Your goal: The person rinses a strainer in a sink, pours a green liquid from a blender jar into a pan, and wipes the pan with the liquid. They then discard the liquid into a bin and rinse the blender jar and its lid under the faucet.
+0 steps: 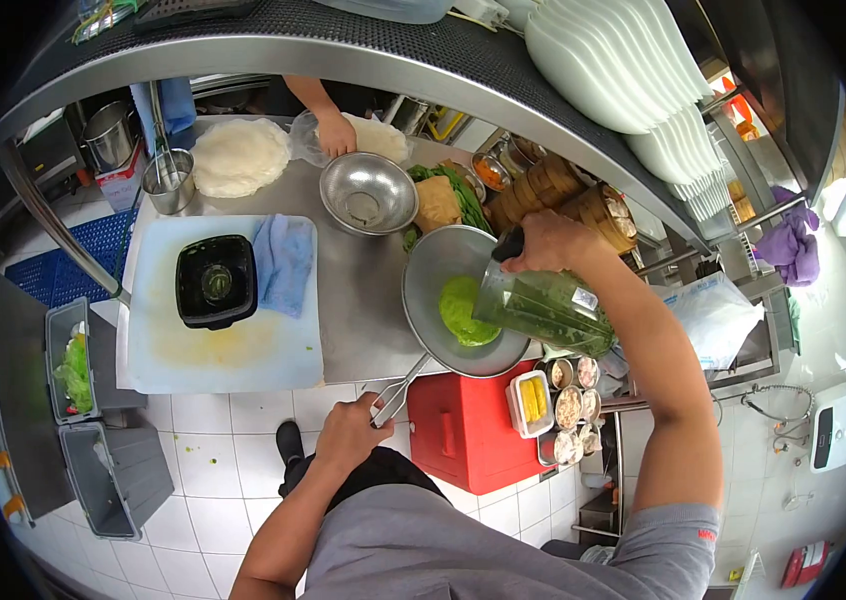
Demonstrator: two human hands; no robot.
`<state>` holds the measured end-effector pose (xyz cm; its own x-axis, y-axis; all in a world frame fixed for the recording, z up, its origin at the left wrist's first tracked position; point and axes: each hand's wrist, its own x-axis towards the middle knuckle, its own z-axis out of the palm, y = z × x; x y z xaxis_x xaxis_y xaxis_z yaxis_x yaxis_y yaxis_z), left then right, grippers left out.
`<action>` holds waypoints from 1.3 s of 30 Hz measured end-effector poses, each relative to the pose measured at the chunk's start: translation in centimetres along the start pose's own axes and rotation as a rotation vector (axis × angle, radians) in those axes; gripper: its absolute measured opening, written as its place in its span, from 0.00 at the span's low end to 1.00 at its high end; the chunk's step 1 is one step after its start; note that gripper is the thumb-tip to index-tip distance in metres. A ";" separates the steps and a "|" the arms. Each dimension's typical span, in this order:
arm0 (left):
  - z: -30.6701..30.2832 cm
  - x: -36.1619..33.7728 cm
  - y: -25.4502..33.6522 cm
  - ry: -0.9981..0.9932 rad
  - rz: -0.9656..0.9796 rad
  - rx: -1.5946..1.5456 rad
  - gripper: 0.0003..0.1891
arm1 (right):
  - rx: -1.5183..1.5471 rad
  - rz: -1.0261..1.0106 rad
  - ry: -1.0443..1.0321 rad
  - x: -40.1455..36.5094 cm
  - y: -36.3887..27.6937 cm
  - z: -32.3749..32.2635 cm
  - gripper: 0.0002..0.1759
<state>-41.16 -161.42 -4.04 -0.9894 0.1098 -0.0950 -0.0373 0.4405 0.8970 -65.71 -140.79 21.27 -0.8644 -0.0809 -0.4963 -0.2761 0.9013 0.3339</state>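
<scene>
My right hand (549, 244) grips the black handle of a clear blender jar (549, 310). The jar is tipped on its side, its mouth toward the left, with green liquid coating the inside. Below its mouth is a wide round strainer (425, 280) with a pool of bright green puree (465, 315) in it. My left hand (348, 434) is closed around the strainer's wire handle (405, 388), near the counter's front edge. What lies under the strainer is hidden.
On a white cutting board (158, 350) sit a black square container (216, 282) and a blue cloth (284, 265). A perforated metal colander (369, 192) stands behind. Another person's hand (336, 133) reaches in across the counter. Overhead runs a shelf with stacked white plates (613, 60). A red box (473, 430) stands below.
</scene>
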 end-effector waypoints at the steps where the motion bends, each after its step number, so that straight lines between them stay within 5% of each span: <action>1: 0.1 -0.1 0.0 -0.002 -0.007 0.006 0.16 | -0.007 0.013 -0.063 -0.2 -0.3 -0.1 0.32; 16: 0.6 -0.7 1.2 -0.073 -0.099 -0.018 0.17 | 0.003 0.093 0.167 -3.0 0.4 1.5 0.41; 39: 1.1 -0.8 2.8 -0.053 -0.108 0.000 0.16 | 0.126 0.105 0.213 -5.8 3.8 5.4 0.41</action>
<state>-40.29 -159.34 -1.93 -0.9708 0.1090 -0.2139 -0.1431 0.4524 0.8803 -59.48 -134.54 21.06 -0.9580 -0.0600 -0.2805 -0.1376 0.9542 0.2656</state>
